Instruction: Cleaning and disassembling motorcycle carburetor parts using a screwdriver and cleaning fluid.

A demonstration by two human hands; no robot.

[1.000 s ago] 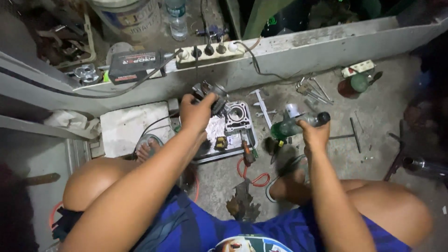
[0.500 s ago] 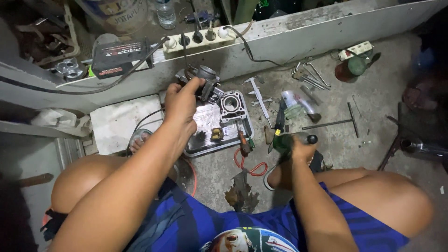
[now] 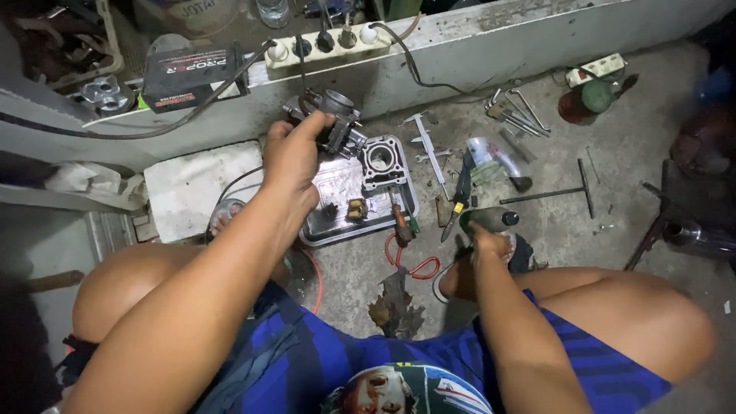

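Observation:
My left hand (image 3: 290, 157) grips a grey metal carburettor (image 3: 334, 123) and holds it up above the far edge of a metal tray (image 3: 337, 230). My right hand (image 3: 488, 244) is closed around the dark green handle of a tool (image 3: 489, 220), low over the concrete floor near my right knee. In the tray lie a square cylinder block (image 3: 381, 159), small brass parts (image 3: 356, 209) and a screwdriver with an orange handle (image 3: 400, 222).
A white power strip (image 3: 326, 44) with several plugs sits on the ledge beside a black box (image 3: 192, 75). A caliper (image 3: 428, 146), a T-handle wrench (image 3: 563, 190), loose wrenches (image 3: 515, 115), a red cable loop (image 3: 414, 264) and a white foam slab (image 3: 195, 188) lie around the tray.
My left hand has lifted the carburettor slightly up and left over the tray. My right hand with the green-handled tool has drawn back toward my knee.

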